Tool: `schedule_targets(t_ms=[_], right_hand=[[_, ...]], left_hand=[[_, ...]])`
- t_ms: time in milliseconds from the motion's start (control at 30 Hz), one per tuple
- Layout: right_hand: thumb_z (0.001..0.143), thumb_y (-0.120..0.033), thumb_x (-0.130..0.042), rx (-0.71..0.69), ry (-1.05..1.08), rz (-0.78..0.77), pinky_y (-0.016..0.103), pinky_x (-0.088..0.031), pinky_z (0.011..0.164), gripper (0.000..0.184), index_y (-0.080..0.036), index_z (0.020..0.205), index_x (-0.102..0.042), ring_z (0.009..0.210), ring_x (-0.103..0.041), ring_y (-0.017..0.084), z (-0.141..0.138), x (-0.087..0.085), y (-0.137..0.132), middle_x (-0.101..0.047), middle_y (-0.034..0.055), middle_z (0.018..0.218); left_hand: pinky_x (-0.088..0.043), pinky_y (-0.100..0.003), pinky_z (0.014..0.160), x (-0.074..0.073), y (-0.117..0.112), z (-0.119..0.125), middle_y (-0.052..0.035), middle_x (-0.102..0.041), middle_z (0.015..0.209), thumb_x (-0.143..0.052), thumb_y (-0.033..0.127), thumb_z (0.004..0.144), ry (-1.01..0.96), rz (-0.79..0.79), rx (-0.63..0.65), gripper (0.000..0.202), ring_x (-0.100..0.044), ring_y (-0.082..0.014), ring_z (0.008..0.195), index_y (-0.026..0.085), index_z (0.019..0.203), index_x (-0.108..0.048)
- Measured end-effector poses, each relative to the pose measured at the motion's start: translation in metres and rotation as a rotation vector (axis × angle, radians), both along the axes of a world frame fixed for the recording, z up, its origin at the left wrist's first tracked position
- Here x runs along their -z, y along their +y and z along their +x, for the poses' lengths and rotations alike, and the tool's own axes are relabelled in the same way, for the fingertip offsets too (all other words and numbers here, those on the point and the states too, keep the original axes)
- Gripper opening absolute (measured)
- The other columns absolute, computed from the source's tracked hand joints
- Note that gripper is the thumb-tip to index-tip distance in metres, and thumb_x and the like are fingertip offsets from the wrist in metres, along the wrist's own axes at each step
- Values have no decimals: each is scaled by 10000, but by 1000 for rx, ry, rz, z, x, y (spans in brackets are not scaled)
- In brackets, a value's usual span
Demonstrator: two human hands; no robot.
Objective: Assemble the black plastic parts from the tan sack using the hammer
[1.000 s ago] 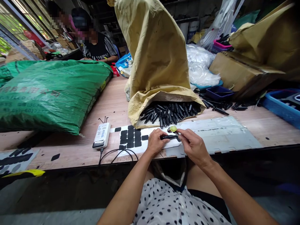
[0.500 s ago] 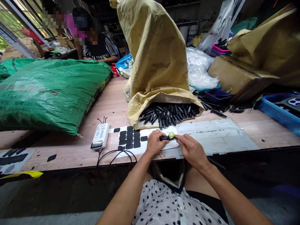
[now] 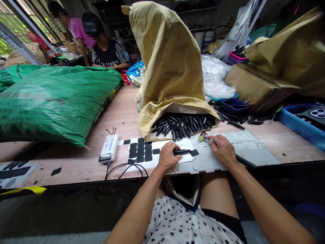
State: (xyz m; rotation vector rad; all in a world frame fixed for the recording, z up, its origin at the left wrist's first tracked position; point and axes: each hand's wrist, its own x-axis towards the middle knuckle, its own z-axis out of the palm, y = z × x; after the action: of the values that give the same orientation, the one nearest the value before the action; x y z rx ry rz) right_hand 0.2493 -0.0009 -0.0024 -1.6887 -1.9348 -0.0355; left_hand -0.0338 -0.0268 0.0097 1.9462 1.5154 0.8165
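Note:
My left hand (image 3: 168, 156) is closed around a slim black pen-shaped part (image 3: 183, 152), held level just over the white sheet (image 3: 152, 165). At the part's right end is a small black square piece (image 3: 194, 153); whether the two are joined I cannot tell. In my right hand (image 3: 223, 150) is a small hammer (image 3: 202, 136) with a yellow-green face, its head apart from the part and pointing left. Black rounded squares (image 3: 140, 149) lie in rows on the sheet, left of my left hand.
A tan sack (image 3: 172, 67) opens toward me, with many black pen-shaped parts (image 3: 182, 126) in its mouth. To the left are a white device (image 3: 108, 148) with a cable and a full green sack (image 3: 50, 105). A grey board (image 3: 243, 145) lies right. Two people sit or stand behind.
My right hand has moved right with the hammer, away from the black part. The small black square at the part's end now shows. My left hand stays in place.

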Motion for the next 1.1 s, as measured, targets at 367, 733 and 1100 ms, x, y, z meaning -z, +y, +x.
schedule_targets(t_ms=[367,733,1100], right_hand=[[933,-258,-510,10,-160,64,345,-385,803,297,-213,1164,-690,899,-515,241,-5,8,-2,-626,82,944],[929,-273,-508,42,-187,41,337,-364,780,270,-213,1117,-692,916,-499,245,-6,9,1,-612,82,963],[931,-266,-521,56,-200,60,339,-368,762,249,-207,1094,-699,923,-505,239,-7,8,0,-615,78,964]], left_hand=[[-465,-337,813,-2,-1,1,3,-627,883,-776,192,685,46,0,1,224,-585,-205,885,234,880,-674],[-448,-297,750,-25,-25,-2,-16,-663,924,-708,273,820,-77,-79,113,138,-576,-186,836,226,946,-675],[-392,-267,661,45,-131,17,15,-676,821,-661,316,832,190,-582,77,265,-614,-175,760,248,1087,-641]])
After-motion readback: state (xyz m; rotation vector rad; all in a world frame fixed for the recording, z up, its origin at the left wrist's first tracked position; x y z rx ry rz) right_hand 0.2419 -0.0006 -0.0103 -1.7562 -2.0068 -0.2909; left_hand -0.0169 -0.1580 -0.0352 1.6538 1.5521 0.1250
